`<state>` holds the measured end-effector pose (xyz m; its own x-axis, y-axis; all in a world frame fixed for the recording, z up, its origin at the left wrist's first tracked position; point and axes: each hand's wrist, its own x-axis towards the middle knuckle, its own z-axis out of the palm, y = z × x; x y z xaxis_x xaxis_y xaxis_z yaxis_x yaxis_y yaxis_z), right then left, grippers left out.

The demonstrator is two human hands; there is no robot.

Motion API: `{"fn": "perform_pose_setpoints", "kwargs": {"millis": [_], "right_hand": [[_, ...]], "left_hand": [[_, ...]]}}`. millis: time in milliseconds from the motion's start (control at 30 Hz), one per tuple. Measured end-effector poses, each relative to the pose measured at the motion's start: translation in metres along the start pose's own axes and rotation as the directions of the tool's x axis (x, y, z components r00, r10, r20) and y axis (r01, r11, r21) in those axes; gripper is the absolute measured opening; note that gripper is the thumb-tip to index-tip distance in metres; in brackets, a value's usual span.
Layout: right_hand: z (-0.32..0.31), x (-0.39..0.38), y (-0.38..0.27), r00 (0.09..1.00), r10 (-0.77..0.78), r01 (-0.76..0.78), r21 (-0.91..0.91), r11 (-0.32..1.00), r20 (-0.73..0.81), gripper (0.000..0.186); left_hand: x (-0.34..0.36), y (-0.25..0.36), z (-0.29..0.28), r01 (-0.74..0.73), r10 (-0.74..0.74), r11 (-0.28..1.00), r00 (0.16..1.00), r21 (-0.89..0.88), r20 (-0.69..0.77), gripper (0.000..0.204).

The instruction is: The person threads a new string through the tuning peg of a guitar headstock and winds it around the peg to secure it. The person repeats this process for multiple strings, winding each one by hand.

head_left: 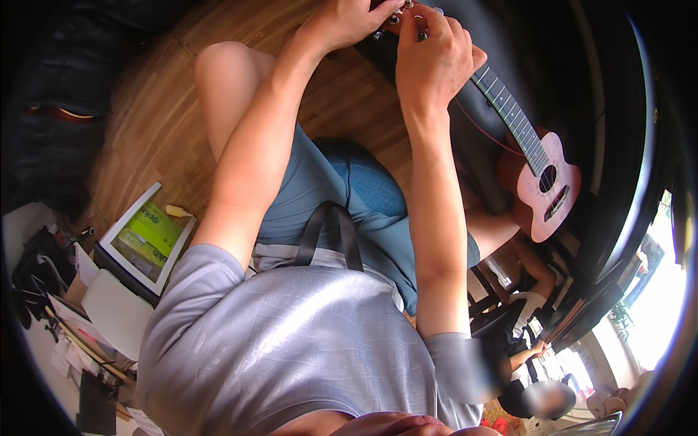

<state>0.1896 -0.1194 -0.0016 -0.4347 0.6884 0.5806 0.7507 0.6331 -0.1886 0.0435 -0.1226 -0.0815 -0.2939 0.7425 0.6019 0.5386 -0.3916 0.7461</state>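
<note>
A small pinkish-brown ukulele [560,157] lies slanted on the right, its body by my leg and its neck running up to my hands. My left hand [347,23] is at the headstock with its thumb beside the metal tuning pegs [395,18]; its other fingertips are partly cut off by the upper edge. Close beside it, my right hand [436,65] is closed in a pinch over the headstock; what sits between the fingertips is hidden. A thin red string [481,129] bows away from the neck, between my right hand and the body.
Under the ukulele is a dark padded surface [534,54]. A blue round seat [374,178] stands by my legs. To the left are a white-framed screen [131,254] with a green picture and a cluttered desk [80,341]. Other people sit at the lower right, one with an arm [534,265] showing.
</note>
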Motion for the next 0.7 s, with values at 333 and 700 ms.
{"fn": "perform_pose_setpoints", "kwargs": {"millis": [333, 700], "right_hand": [[0.001, 0.000, 0.008, 0.998, -0.010, 0.017, 0.111, 0.994, -0.057, 0.009], [0.001, 0.000, 0.012, 0.997, 0.035, -0.026, 0.140, 0.990, -0.065, 0.013]], "left_hand": [[0.003, 0.016, -0.003, 0.154, -0.154, 0.988, 0.988, -0.017, 0.021, 0.012], [0.004, 0.044, 0.001, 0.333, -0.339, 0.941, 0.931, -0.062, -0.135, 0.012]]}}
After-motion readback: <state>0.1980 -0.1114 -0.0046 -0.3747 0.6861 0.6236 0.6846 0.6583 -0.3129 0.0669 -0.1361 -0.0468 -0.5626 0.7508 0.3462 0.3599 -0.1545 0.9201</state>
